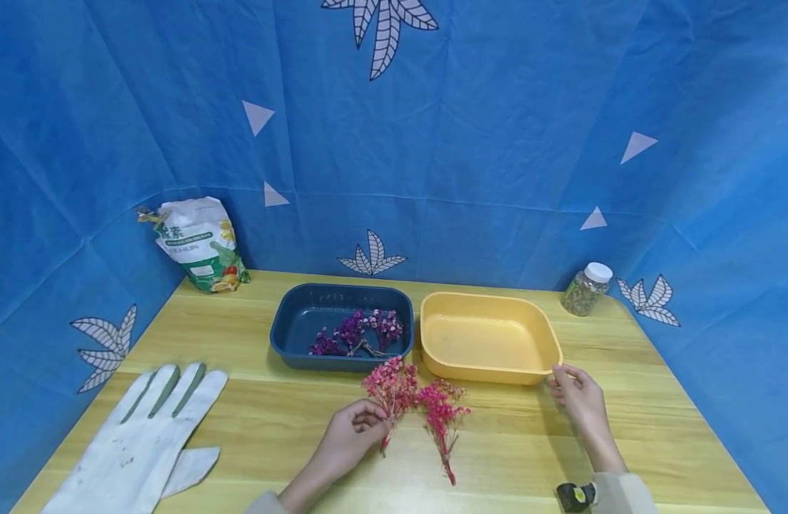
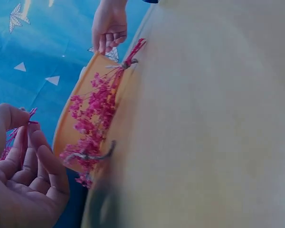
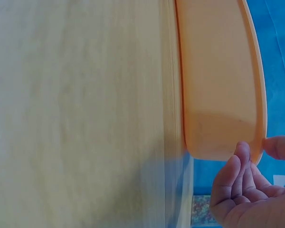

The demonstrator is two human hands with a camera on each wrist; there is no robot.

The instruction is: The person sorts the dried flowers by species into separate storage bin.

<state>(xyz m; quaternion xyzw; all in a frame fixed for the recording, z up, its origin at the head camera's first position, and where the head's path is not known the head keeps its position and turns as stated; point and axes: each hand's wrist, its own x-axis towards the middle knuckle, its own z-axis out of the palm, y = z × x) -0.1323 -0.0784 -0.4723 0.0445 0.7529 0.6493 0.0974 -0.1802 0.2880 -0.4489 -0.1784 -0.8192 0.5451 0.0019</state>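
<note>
My left hand pinches the stems of a bunch of pink dried flowers between thumb and fingertips, in front of the two basins. In the left wrist view, its stems show between the thumb and fingers. A second pink bunch, tied near its stem ends, lies on the table just right of it. My right hand grips the near right corner of the yellow basin, thumb and fingers at the rim. The navy basin beside it holds purple dried flowers.
White gloves with green stripes lie at the table's left. A white and green bag stands at the back left. At the back right is a clear jar with a white lid. Blue cloth hangs around the table.
</note>
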